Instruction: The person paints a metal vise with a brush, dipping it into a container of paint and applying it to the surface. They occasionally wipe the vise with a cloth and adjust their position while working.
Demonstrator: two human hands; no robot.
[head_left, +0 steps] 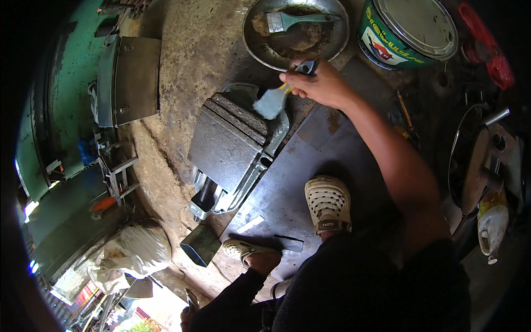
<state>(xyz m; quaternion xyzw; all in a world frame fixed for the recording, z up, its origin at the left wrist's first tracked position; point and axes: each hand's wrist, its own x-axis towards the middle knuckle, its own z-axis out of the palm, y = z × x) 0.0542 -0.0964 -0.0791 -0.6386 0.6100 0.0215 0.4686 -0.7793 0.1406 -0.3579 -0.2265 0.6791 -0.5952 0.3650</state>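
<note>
In the head view, the right hand [312,86] is closed around a paintbrush [270,104], fingers wrapped at the handle, its pale bristles over the rear end of a metal vise [227,144] that stands at the edge of a dark metal sheet [276,180] on the floor. The left hand [189,310] seems to be the dim patch at the lower edge; I cannot tell how open it is or whether it holds anything. The step in hand looks like brushing the vise, though contact of bristles and metal cannot be made out; the next move probably calls for laying the bristles along the ridged top and into its recesses. A round metal pan [257,47] holding a green brush [301,20] sits just beyond the hand, near a green bucket [381,41], and could limit wide strokes. A square tube [202,243] and the clogged feet [327,199] crowd the near side.
</note>
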